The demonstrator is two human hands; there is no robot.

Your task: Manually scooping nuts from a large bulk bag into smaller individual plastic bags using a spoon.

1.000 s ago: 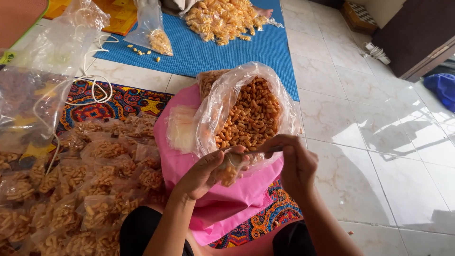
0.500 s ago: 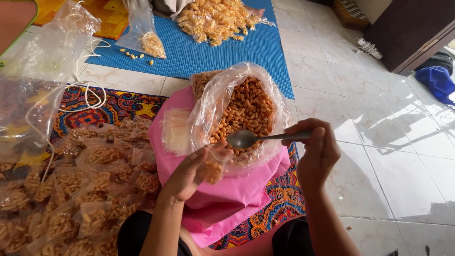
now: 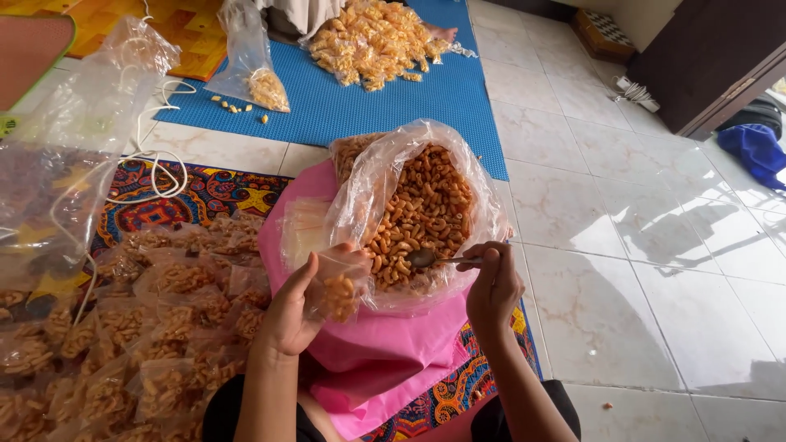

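Scooping snacks into a small bag

Left hand (image 3: 291, 315) clamped around a small clear bag (image 3: 337, 286), partly filled with orange curled snacks, held just beside the big bag. Right hand (image 3: 494, 286) pinched shut on the handle of a metal spoon (image 3: 430, 259), bowl of the spoon resting on the snacks near the small bag's mouth. Large clear plastic bag (image 3: 426, 213) of the same snacks standing open in a pink-lined tub (image 3: 385, 344), right in front, between the two forearms. To the left, a heap of filled small packets (image 3: 123, 336) on a patterned mat (image 3: 196, 192). Farther off, a blue mat (image 3: 368, 106) with another pile of packets (image 3: 377, 41) and a loose bag (image 3: 250, 61), on white floor tiles (image 3: 639, 245)
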